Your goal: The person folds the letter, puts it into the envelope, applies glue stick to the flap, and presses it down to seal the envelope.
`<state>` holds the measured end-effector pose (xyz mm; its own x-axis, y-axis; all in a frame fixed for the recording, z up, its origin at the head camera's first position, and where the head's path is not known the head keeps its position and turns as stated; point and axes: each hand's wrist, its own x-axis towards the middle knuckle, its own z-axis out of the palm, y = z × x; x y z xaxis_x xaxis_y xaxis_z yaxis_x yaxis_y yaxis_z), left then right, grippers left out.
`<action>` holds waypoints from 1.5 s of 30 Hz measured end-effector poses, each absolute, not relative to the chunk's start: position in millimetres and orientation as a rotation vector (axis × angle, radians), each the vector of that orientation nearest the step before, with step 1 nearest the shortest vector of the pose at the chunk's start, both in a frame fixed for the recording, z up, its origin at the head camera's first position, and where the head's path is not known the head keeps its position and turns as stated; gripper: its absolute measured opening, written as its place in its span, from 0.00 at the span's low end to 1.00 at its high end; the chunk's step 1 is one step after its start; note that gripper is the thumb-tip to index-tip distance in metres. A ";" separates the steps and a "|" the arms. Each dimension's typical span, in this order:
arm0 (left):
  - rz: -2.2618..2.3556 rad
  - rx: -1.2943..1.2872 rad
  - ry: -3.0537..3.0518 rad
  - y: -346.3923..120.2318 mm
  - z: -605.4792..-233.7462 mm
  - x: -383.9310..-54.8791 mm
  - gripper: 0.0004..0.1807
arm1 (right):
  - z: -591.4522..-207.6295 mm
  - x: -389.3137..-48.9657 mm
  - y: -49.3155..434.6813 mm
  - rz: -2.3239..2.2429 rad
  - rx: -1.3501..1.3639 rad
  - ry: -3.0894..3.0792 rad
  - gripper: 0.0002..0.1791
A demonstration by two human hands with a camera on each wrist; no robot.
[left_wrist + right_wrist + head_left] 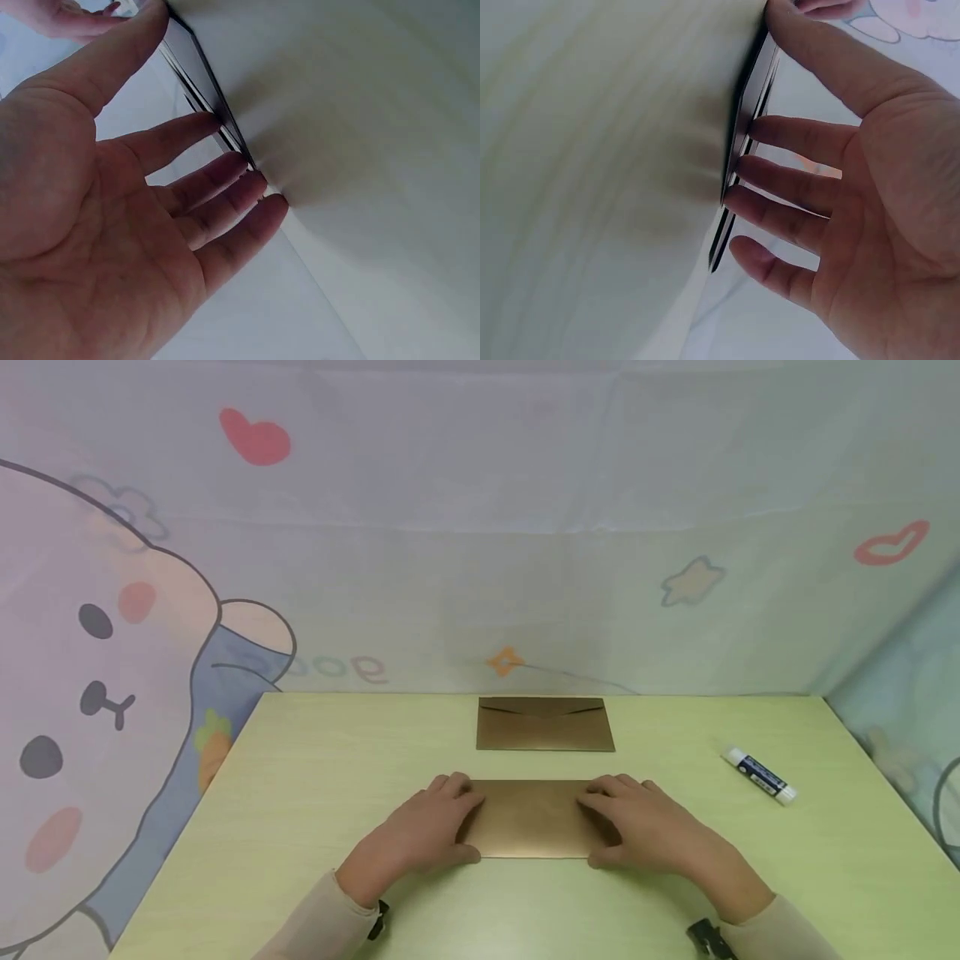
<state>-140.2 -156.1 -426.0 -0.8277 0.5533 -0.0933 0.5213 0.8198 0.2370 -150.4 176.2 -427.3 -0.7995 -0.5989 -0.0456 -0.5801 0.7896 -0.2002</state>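
A plain, shiny gold-brown envelope lies flat on the table, flapless side up. At its left end my left hand rests with the thumb by the near edge and the fingertips around the far left corner. My right hand lies over the right end in a mirrored way, thumb near, fingertips toward the far edge. From the wrist views, the left fingers and right fingers look spread and fairly straight, their tips touching down along the envelope's thin edge.
Behind it lies a second gold-brown envelope with its flap side showing. A glue stick with a white cap and dark label lies at the right. A printed cloth hangs along the table's back edge.
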 end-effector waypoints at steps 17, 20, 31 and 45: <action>0.314 0.914 2.821 -158.1 -425.8 -160.2 0.41 | -423.8 -163.7 197.1 -0.330 -0.925 2.860 0.42; 0.325 0.913 2.815 -157.1 -426.3 -166.2 0.41 | -423.4 -169.0 198.3 -0.339 -0.922 2.857 0.41; 0.325 0.868 2.811 -152.9 -425.9 -184.5 0.40 | -422.8 -188.7 201.5 -0.342 -0.952 2.843 0.40; 0.355 0.870 2.799 -153.3 -421.4 -187.7 0.40 | -418.3 -193.3 199.3 -0.363 -0.929 2.831 0.40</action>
